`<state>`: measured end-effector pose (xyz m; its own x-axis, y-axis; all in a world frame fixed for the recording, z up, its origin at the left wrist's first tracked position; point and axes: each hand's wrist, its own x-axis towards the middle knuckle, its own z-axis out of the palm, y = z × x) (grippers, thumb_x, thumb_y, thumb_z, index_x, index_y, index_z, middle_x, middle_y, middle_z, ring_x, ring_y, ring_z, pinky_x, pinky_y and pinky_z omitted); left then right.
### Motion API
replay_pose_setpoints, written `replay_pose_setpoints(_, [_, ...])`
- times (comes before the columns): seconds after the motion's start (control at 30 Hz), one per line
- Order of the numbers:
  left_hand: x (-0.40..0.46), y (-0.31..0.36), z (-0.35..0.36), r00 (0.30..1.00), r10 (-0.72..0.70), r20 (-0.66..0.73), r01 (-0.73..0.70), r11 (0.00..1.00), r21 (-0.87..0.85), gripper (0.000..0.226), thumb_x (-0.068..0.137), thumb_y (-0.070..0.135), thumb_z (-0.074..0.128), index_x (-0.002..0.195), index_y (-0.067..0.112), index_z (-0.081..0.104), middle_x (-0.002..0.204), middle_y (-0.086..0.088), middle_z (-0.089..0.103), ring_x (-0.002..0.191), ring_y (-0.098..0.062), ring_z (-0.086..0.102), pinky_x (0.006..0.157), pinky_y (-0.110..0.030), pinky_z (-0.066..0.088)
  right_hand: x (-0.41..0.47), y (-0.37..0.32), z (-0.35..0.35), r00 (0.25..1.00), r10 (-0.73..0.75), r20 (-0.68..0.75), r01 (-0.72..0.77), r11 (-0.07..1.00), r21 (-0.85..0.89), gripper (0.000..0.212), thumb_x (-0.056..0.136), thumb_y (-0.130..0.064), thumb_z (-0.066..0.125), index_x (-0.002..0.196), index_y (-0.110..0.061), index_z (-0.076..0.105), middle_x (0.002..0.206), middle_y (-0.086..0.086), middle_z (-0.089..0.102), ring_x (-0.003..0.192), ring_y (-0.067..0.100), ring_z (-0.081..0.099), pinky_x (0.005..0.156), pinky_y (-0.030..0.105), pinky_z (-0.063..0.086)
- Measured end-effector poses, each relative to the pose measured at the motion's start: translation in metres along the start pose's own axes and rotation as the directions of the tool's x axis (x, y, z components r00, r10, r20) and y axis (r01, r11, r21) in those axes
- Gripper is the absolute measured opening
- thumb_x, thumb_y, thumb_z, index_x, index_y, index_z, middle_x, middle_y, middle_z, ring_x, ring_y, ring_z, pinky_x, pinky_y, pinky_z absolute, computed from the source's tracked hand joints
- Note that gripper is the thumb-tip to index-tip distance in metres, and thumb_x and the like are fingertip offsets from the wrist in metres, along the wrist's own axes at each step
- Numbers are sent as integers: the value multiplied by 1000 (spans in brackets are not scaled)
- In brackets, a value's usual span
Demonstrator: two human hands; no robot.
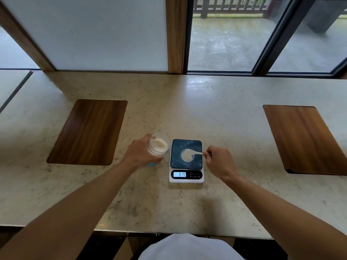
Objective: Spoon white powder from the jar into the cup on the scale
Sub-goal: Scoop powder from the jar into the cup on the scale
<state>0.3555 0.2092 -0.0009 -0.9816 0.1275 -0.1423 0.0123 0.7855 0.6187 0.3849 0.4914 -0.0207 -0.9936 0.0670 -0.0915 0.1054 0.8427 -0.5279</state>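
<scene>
Reading "019": scale [186,176] display under cup [187,155], spoon [195,152].

head cam | looks forward-down | close over counter [216,113] | windows beyond

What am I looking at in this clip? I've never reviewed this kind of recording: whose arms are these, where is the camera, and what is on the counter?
There is no machine here. A person wears a wide-angle camera on the head, looking down at their own bare arms. The left hand holds a clear jar of white powder, tilted toward the camera, beside a small kitchen scale. The right hand pinches a white spoon whose bowl is over the cup on the scale's dark platform. The display is lit, but its digits are hard to read. Two wooden boards lie on either side on the stone counter.
</scene>
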Motion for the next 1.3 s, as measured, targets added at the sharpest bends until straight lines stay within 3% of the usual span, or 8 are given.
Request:
replay_pose_setpoints(0.17, [2,3,0,1000,1,8,-1,1000,4,89,66,47,89,142,26,49,130,1,66,109,-21,63,94,-38,55,-6,-1,-5,986,-168,-18,165,982,-92,21,98,-17,57,82,-4,64,76,7,65,61,19,53,52,27,40])
replay_pose_setpoints(0.27, [3,3,0,1000,5,4,-5,1000,16,88,65,50,88,142,27,50,128,1,67,107,-20,63,92,-37,55,-10,-1,-9,955,-289,-60,281,953,-115,18,97,-10,60,83,1,65,77,10,64,58,19,48,50,20,31])
replay_pose_setpoints(0.47, [6,5,3,1000,4,-3,-4,1000,19,88,65,51,88,141,28,50,128,2,67,105,-18,62,90,-34,55,-11,2,-16,905,-406,-129,390,911,-136,10,89,-3,69,81,3,68,74,14,66,55,17,49,47,26,41])
replay_pose_setpoints(0.57, [8,5,4,1000,3,-7,-3,1000,18,89,64,52,88,141,28,50,128,2,67,106,-17,62,90,-33,54,-6,7,-13,929,-336,-153,324,941,-101,14,93,-9,66,81,-1,66,75,10,66,56,20,54,47,31,47])
replay_pose_setpoints(0.67, [9,5,4,1000,-1,-4,1,1000,16,90,64,54,87,141,28,49,129,2,67,107,-18,63,92,-35,55,0,8,-10,960,-186,-212,196,980,30,13,95,-15,64,85,-8,67,76,-2,65,61,15,56,51,20,44])
replay_pose_setpoints(0.77, [11,5,3,1000,-6,-6,6,1000,-1,89,65,54,87,141,28,49,130,3,66,108,-18,62,93,-38,56,6,4,-6,976,-67,-206,98,984,146,12,97,-19,61,89,-13,68,76,-8,63,64,7,57,56,20,48])
replay_pose_setpoints(1.0, [19,4,1,998,-30,-51,28,999,-46,90,65,51,89,142,26,49,130,2,65,110,-20,62,96,-43,56,18,-16,-3,993,114,-32,-91,907,412,18,101,-20,51,92,-12,64,78,1,65,69,13,58,58,22,44])
replay_pose_setpoints(1.3, [42,-7,-8,994,-43,-102,33,995,-96,88,65,52,89,140,28,49,130,3,64,109,-18,62,96,-40,56,50,-49,15,966,201,163,-257,817,516,21,100,-27,54,93,-12,67,68,-2,68,59,9,57,61,26,44])
